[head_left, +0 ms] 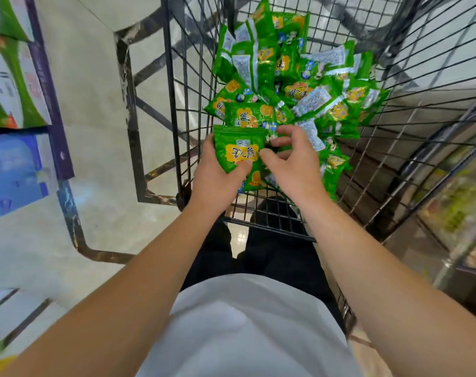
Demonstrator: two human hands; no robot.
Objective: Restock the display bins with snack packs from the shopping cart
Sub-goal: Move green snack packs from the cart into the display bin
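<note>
White shirt (242,330) fills the bottom edge, bare forearms reaching forward from it. On the left, shelves (16,85) carry green and blue boxes. Left hand (218,172) grips a green snack pack (238,151) over the shopping cart (427,110); beside it, right hand (294,159) hovers with fingers loosely curled, thumb touching that pack. More snack packs (294,85) lie heaped inside the cart.
</note>
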